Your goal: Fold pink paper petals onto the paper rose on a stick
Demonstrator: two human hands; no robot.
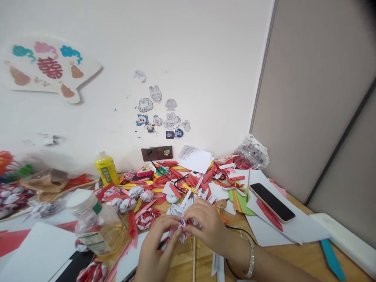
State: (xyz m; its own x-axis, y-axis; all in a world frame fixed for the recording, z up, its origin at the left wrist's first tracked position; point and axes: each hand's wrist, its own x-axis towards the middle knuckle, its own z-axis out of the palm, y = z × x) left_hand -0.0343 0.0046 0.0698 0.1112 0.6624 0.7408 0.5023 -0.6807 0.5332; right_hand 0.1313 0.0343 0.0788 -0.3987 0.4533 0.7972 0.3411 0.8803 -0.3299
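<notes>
Above the front of the table, my left hand point(160, 244) and my right hand point(207, 225) meet fingertip to fingertip. Both pinch a small folded paper piece point(183, 223), white with some pink, whose lower part is partly hidden by my fingers. A thin wooden stick point(194, 260) lies just below my right hand, pointing toward me. White folded paper strips point(217, 266) rest beneath my right wrist. Just beyond my fingers spreads a heap of red, white and yellow folded paper strips point(194, 184). A red and white paper rose point(146, 218) lies left of my hands.
On the left stand a clear jar point(95, 223) with amber liquid and a yellow drink bottle point(107, 168). A phone point(273, 202) lies on white sheets point(261, 231) at the right. A black cable point(241, 230) crosses the wooden table. The wall point(205, 58) closes off the back.
</notes>
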